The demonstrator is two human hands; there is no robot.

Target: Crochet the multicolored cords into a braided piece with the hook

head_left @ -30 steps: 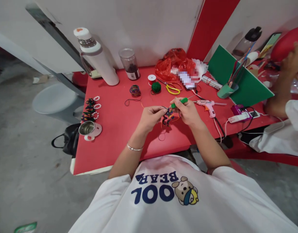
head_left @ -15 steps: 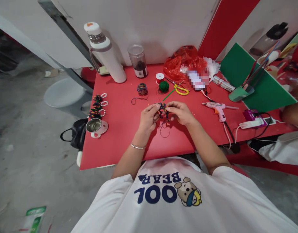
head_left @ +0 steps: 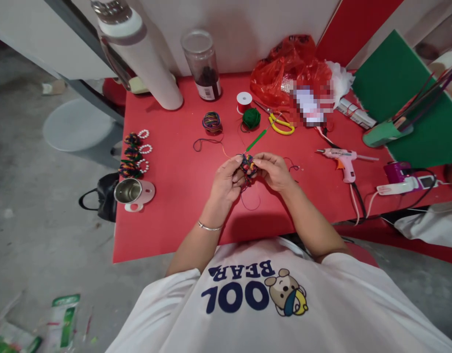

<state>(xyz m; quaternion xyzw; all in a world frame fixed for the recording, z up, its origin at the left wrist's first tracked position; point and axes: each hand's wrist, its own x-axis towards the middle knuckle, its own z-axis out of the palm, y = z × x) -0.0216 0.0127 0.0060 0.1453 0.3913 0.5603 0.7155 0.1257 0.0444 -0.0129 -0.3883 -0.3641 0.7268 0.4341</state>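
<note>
A small multicoloured crochet piece (head_left: pixel 249 165) is held up over the middle of the table. My left hand (head_left: pixel 226 180) pinches its left side, and the fingers of my right hand (head_left: pixel 273 171) are closed on its right side. Just beyond it lies a green-handled crochet hook (head_left: pixel 256 140). Loose dark yarn trails under the piece and beside my right hand. Farther back are a multicoloured yarn ball (head_left: pixel 212 123), a green yarn ball (head_left: pixel 251 118), a spool with red thread (head_left: pixel 244 102) and yellow-handled scissors (head_left: pixel 282 125).
At the left edge sit a metal-lined cup (head_left: pixel 135 192) and several yarn pieces with bead loops (head_left: pixel 132 153). A white flask (head_left: pixel 148 63) and a clear jar (head_left: pixel 202 66) stand behind. To the right are a pink glue gun (head_left: pixel 343 162), a power strip (head_left: pixel 398 187) and a green board (head_left: pixel 420 122).
The crochet piece looks turned, showing more orange and red between my fingers. My head view has tipped down and closer, so the things at the back appear higher in the picture.
</note>
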